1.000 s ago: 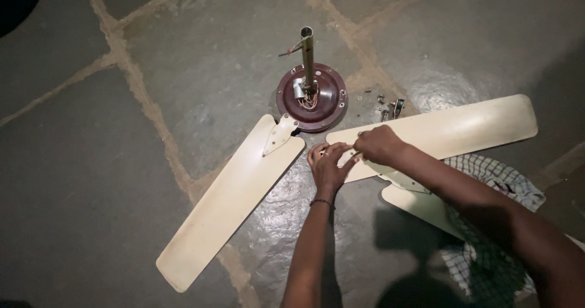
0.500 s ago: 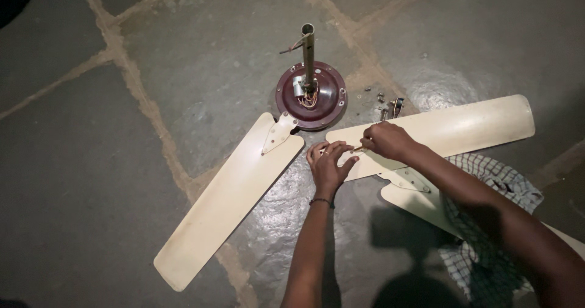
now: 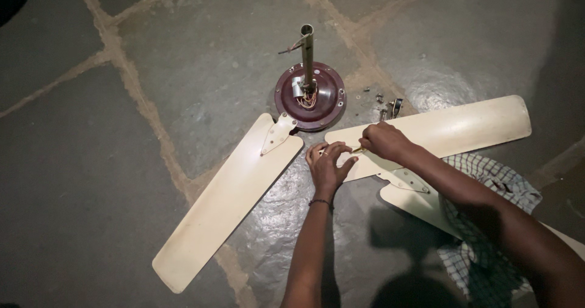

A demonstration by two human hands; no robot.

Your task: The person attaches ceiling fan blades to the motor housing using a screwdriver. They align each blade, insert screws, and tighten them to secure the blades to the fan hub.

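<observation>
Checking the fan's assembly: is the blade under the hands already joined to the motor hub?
No: that blade lies loose on the floor, apart from the maroon motor hub.

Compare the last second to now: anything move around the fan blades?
Barely. Left hand and right hand stay together at the inner end of the right blade, which shifted slightly. Motor hub, left blade and loose screws unchanged.

Three cream fan blades (image 3: 226,202), one maroon motor hub (image 3: 311,98), one checked cloth (image 3: 487,223), perhaps several loose screws (image 3: 381,98)
</observation>
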